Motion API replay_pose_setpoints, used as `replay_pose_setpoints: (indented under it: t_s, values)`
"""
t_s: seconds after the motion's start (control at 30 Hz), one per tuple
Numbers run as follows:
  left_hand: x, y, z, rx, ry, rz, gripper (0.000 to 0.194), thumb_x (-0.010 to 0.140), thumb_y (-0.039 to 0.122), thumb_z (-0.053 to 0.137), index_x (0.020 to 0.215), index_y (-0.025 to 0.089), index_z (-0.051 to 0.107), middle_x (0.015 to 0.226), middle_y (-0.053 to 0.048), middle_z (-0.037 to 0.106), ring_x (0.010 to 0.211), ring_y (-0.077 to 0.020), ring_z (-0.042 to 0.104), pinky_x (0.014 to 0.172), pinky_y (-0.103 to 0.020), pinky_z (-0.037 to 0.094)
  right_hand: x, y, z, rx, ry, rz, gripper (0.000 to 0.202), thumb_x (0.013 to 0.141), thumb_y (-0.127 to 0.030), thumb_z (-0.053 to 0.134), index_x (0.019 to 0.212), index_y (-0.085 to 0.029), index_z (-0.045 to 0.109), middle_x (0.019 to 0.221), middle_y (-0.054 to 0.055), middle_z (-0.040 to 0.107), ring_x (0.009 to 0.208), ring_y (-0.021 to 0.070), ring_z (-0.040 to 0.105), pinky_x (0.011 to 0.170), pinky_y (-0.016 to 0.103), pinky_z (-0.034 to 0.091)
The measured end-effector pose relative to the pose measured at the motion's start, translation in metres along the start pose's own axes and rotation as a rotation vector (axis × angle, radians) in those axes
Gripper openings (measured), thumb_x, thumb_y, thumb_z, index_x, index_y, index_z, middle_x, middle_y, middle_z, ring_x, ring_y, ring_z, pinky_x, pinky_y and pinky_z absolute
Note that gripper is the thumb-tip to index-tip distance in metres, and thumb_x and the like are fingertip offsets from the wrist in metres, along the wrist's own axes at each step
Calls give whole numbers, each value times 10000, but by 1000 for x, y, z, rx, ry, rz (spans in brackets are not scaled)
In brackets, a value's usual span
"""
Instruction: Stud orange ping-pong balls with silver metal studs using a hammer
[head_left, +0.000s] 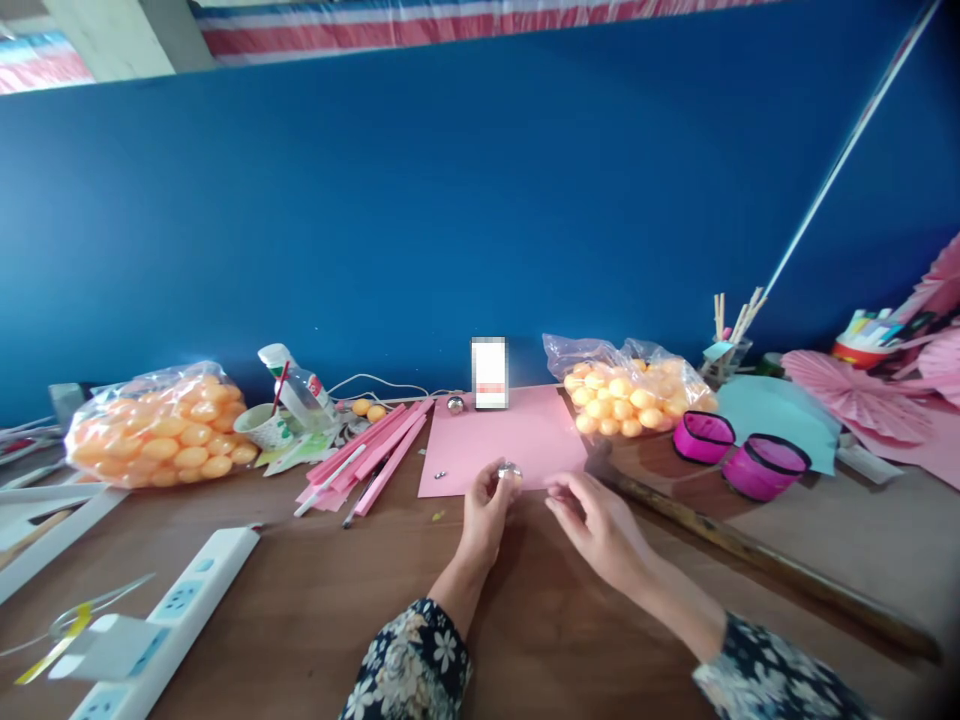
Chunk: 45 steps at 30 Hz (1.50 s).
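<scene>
Near the front edge of a pink sheet, my left hand pinches a small shiny silver piece between thumb and fingers. To its right, my right hand hovers with its fingers curved and apart, near the sheet's front right corner, with nothing visible in it. A silver ball rests at the back left of the sheet. A tiny metal piece lies at the sheet's front left.
Bags of orange balls stand at both sides. Pink strips lie left, a wooden stick right. A power strip is front left, magenta rings right.
</scene>
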<state>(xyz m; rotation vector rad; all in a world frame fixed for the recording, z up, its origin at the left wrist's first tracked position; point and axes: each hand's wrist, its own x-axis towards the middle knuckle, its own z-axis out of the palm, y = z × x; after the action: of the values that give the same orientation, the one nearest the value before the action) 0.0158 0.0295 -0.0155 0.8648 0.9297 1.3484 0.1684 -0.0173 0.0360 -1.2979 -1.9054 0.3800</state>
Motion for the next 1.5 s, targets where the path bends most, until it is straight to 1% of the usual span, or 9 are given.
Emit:
replay_pose_setpoints:
  t_s: [0.1,0.2,0.33,0.6,0.87,1.03,1.1,1.27,1.5]
  values:
    - [-2,2,2,-17,17,-17,502,681,346,655,1131,159,537,886,-55,645,776,-124,602,790,-306,472,-19,27,-34,-437,-54,-53,198,820,-242,475,1009,-215,528,971,84,592,921,254,540,823,406,419]
    - [-2,3,4,-13,10,-25,475,662,348,669,1081,145,577,820,-44,645,736,-115,597,777,-303,475,-39,65,-56,-694,-82,57,303,789,-269,507,1077,-177,498,1017,119,569,911,284,540,755,402,450]
    - [-2,4,5,-7,-2,-11,451,649,334,680,1048,142,595,789,-37,643,712,-112,593,757,-293,483,-53,96,-63,-775,-137,74,345,803,-229,467,1142,-166,448,1105,131,526,943,272,537,737,361,461]
    - [-2,4,4,28,-12,9,435,676,355,655,1048,139,593,785,-44,645,703,-117,596,738,-295,491,-38,99,-67,-780,-313,47,275,780,-116,407,1032,-128,518,924,135,557,852,248,563,754,350,440]
    - [3,-1,-2,163,-31,52,510,626,282,709,1101,166,564,917,-68,658,836,-147,611,769,-254,474,-27,72,-58,-374,-348,284,79,745,-237,447,784,-181,485,752,53,571,725,200,577,665,304,429]
    - [4,-3,-2,243,-14,54,508,621,260,712,1097,159,567,940,-77,658,827,-156,621,768,-262,478,-22,48,-62,207,-298,591,173,809,-359,410,786,-192,449,569,-24,510,482,123,501,470,248,385]
    - [3,-3,-1,253,-14,54,504,616,262,716,1089,160,574,939,-77,658,812,-155,624,753,-261,484,-20,35,-62,503,-234,684,215,804,-396,432,785,-183,451,634,-16,504,463,90,456,415,220,343]
    - [3,-5,-1,301,-34,80,509,615,275,716,1089,160,571,934,-81,667,806,-173,629,742,-287,498,-15,-5,-55,913,-265,660,224,774,-369,553,840,-179,454,721,-28,449,471,37,378,403,181,300]
    - [3,-5,-1,360,-80,138,447,630,256,697,1055,157,598,949,-78,678,849,-202,629,802,-334,481,-15,-30,-38,957,-340,592,213,826,-372,497,905,-178,457,719,-29,444,463,32,366,413,181,318]
